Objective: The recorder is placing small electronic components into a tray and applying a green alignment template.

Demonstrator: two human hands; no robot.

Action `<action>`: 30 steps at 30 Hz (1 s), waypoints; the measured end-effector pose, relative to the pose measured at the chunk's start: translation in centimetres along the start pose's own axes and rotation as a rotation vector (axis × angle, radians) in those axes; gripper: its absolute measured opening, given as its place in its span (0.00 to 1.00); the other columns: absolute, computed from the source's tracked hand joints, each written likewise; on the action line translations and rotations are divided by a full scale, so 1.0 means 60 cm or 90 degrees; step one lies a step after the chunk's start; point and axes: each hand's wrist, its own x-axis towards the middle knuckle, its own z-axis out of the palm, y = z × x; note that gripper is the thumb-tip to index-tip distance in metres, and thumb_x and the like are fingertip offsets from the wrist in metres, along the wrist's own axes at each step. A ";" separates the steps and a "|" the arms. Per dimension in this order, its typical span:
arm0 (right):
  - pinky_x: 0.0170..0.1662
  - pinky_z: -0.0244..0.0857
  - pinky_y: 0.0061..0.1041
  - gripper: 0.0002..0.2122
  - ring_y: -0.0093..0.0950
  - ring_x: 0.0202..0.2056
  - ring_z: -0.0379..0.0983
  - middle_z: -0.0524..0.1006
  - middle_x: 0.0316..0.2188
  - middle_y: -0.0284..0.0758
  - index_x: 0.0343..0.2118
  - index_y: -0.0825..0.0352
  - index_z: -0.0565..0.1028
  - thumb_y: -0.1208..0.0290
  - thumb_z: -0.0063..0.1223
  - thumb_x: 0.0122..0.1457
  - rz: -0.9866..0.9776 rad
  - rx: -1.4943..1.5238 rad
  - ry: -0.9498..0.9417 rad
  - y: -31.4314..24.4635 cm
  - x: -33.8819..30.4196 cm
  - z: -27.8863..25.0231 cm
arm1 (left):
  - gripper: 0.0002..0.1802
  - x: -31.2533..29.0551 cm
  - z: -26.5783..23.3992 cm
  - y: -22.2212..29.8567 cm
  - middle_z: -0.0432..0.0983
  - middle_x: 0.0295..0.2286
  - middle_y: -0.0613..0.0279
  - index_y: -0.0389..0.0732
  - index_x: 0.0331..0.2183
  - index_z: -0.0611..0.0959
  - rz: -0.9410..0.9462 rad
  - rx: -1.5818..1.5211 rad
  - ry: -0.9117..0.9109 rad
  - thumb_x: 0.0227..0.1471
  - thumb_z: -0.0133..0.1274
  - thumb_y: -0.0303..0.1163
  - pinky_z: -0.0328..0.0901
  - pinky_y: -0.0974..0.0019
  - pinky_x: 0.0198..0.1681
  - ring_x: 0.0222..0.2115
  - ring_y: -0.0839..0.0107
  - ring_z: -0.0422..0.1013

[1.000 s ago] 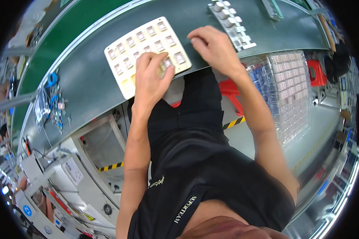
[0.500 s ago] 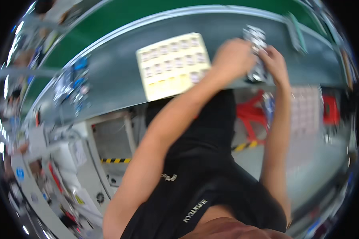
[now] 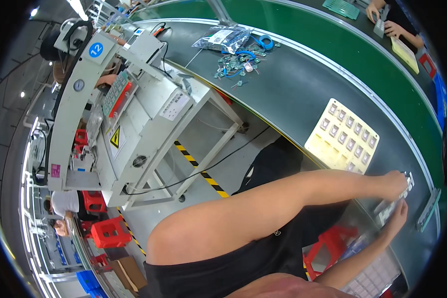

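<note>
On the dark bench (image 3: 278, 89), left hand (image 3: 395, 185) and right hand (image 3: 399, 212) meet at a pale strip (image 3: 409, 184), presumably to steady it; whether either grips, I cannot tell.

Up and left from the left hand (image 3: 395, 184), the dark desk (image 3: 283, 84) is curving away, and a green belt (image 3: 342, 50) is running along its far side. Beyond the belt, above the hand, a second desk (image 3: 365, 30) is stretching across. Far left of the hand, a white machine (image 3: 134, 144) is standing over a grey floor (image 3: 156, 213), where black-and-yellow tape (image 3: 213, 184) is marking a line. Below and left of the hand, a red stool (image 3: 328, 248) is standing; much farther left, other red stools (image 3: 109, 232) are sharing space with a cardboard box (image 3: 126, 273) and blue bins (image 3: 88, 282). At the upper far left, a strip light (image 3: 78, 9) is glowing.
</note>
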 end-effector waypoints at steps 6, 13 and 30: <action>0.32 0.59 0.15 0.15 0.14 0.30 0.65 0.76 0.34 0.26 0.46 0.68 0.77 0.61 0.56 0.65 0.063 -0.028 0.057 0.044 0.008 -0.047 | 0.11 -0.078 -0.107 0.036 0.78 0.25 0.44 0.33 0.28 0.83 0.006 -0.063 0.073 0.36 0.55 0.25 0.70 0.50 0.37 0.30 0.46 0.76; 0.54 0.68 0.30 0.19 0.32 0.49 0.74 0.75 0.53 0.42 0.59 0.66 0.71 0.63 0.41 0.72 -0.079 -0.088 0.148 -0.080 -0.053 -0.069 | 0.14 -0.280 -0.290 -0.019 0.78 0.37 0.46 0.34 0.38 0.83 -0.006 -0.156 0.247 0.46 0.52 0.24 0.68 0.54 0.47 0.41 0.49 0.73; 0.52 0.61 0.41 0.06 0.45 0.46 0.69 0.76 0.38 0.42 0.36 0.69 0.77 0.78 0.57 0.54 -0.560 -0.468 -0.206 -0.214 -0.188 0.342 | 0.07 -0.354 -0.258 -0.077 0.70 0.25 0.45 0.34 0.21 0.76 -0.020 0.181 0.288 0.36 0.55 0.27 0.64 0.50 0.36 0.30 0.48 0.69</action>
